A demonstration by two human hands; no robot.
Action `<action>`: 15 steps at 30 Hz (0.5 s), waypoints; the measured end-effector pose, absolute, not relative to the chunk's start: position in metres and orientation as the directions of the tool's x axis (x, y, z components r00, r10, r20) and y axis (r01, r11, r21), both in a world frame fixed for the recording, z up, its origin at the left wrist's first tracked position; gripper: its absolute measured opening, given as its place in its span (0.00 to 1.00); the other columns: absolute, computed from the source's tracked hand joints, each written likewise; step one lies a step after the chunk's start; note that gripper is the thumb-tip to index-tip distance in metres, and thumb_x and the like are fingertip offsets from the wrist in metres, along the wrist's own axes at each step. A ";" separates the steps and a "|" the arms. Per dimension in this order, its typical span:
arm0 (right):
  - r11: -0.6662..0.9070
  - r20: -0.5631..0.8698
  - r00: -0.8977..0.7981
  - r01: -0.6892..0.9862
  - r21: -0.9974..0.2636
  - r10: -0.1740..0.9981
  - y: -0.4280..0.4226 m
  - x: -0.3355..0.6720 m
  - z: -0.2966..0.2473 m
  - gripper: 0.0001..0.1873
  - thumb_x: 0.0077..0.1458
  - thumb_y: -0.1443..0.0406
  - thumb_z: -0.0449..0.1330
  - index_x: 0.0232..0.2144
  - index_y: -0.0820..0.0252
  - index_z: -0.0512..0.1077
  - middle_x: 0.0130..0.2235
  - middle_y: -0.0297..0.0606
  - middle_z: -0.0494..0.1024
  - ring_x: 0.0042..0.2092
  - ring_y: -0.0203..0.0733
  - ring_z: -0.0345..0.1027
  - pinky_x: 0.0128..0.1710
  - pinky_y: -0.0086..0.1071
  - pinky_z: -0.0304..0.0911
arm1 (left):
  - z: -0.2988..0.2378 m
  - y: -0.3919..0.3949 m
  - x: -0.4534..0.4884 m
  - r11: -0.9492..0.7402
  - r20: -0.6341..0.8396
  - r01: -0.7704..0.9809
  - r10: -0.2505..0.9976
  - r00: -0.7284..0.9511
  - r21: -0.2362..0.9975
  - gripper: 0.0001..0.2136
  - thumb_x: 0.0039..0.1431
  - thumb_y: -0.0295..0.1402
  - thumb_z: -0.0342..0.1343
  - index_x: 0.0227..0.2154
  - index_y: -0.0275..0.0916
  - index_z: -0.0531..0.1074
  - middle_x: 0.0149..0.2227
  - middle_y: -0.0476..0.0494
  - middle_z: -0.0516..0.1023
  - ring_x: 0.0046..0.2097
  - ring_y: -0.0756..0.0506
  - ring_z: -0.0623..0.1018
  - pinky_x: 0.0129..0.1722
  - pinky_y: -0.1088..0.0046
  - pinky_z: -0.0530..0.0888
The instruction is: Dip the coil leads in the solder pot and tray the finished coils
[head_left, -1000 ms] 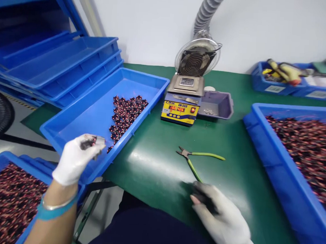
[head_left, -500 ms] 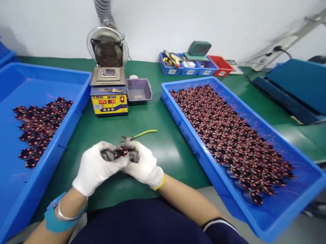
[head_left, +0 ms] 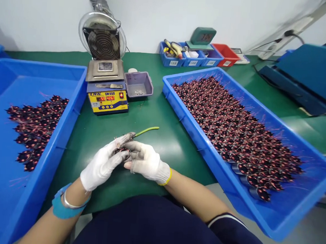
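Observation:
In the head view, a small black-and-copper motor stator [head_left: 125, 155] is held between my two gloved hands, partly hidden by the fingers. My left hand [head_left: 103, 165] wraps its left side with the thumb across the front and the fingers stretched behind. My right hand [head_left: 148, 162] grips it from the right with curled fingers; the bare thumb tip shows through the glove. Just beyond the fingertips lies a pair of green-handled nippers [head_left: 148, 130] on the green bench, its jaws hidden behind my left fingers.
Left stands a blue tray [head_left: 80, 91] with a patch of stators [head_left: 38, 125]; right, another tray [head_left: 184, 129] holds many in rows. A yellow-blue solder pot [head_left: 107, 100] sits behind my hands beside a purple bin [head_left: 139, 84]. Small tool boxes [head_left: 190, 61] line the wall.
My left fingers have straightened and reach over the stator toward the nippers, covering their jaws. My right hand has turned slightly, its thumb tip now showing. The view has shifted a little.

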State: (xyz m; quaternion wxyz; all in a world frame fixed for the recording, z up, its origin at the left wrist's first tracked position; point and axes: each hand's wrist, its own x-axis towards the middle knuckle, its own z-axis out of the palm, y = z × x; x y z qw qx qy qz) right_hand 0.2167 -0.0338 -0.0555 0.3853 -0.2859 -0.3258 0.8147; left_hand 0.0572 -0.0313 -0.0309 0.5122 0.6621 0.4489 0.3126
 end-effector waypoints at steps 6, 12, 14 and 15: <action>-0.517 -0.254 -0.553 -0.393 -0.760 0.794 -0.034 0.215 -0.056 0.28 0.32 0.71 0.68 0.41 0.60 0.69 0.35 0.34 0.73 0.32 0.32 0.67 0.25 0.22 0.63 | -0.040 -0.031 0.051 -0.090 0.033 0.101 0.887 0.460 0.991 0.30 0.54 0.47 0.53 0.58 0.40 0.61 0.60 0.41 0.63 0.61 0.37 0.61 0.61 0.59 0.58; -0.499 -0.239 -0.569 -0.357 -0.790 0.786 -0.035 0.216 -0.056 0.25 0.32 0.73 0.67 0.38 0.62 0.68 0.31 0.32 0.73 0.31 0.31 0.68 0.28 0.23 0.64 | -0.043 -0.033 0.053 0.030 -0.035 0.019 0.916 0.400 0.999 0.19 0.62 0.37 0.46 0.54 0.39 0.66 0.57 0.43 0.67 0.59 0.41 0.65 0.60 0.60 0.59; -0.501 -0.245 -0.581 -0.333 -0.798 0.776 -0.034 0.218 -0.052 0.25 0.32 0.74 0.66 0.37 0.62 0.68 0.31 0.32 0.74 0.30 0.30 0.67 0.27 0.23 0.64 | -0.042 -0.035 0.055 0.049 -0.010 -0.092 0.923 0.384 0.995 0.18 0.63 0.37 0.44 0.53 0.40 0.67 0.56 0.43 0.68 0.58 0.40 0.66 0.60 0.58 0.61; -0.505 -0.250 -0.589 -0.319 -0.802 0.769 -0.034 0.220 -0.050 0.24 0.32 0.75 0.66 0.37 0.62 0.68 0.31 0.32 0.74 0.29 0.30 0.67 0.26 0.23 0.64 | -0.041 -0.037 0.056 0.054 0.009 -0.159 0.928 0.373 0.986 0.18 0.63 0.38 0.43 0.52 0.40 0.68 0.56 0.43 0.69 0.58 0.39 0.66 0.59 0.57 0.62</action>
